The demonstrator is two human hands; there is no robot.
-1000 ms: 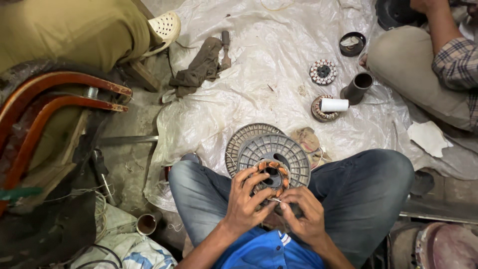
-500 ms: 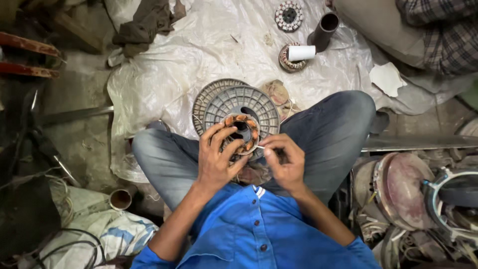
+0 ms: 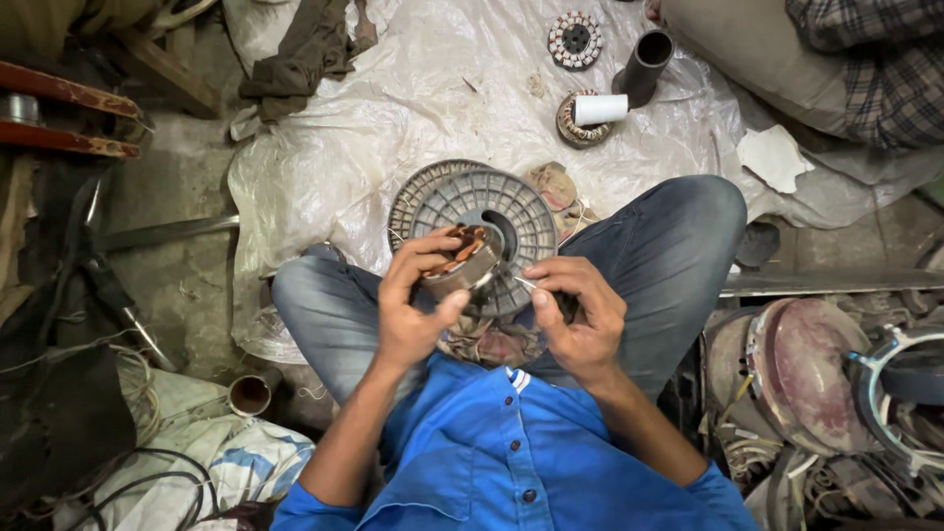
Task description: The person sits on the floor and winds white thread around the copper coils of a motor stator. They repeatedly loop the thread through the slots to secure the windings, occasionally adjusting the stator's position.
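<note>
Stator (image 3: 464,258) gripped in left hand (image 3: 418,305) as before, right hand (image 3: 580,315) still pinching thin wire (image 3: 524,284).

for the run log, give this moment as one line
left hand: holds copper-wound stator | right hand: pinches thin tool at stator | below: grey ribbed disc

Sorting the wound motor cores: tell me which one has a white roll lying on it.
The nearer core on the plastic sheet, with the white roll on it; the farther core is bare, and the left hand holds a third.

Single head camera, looking steeply down, close over lap, floor beyond.
</note>
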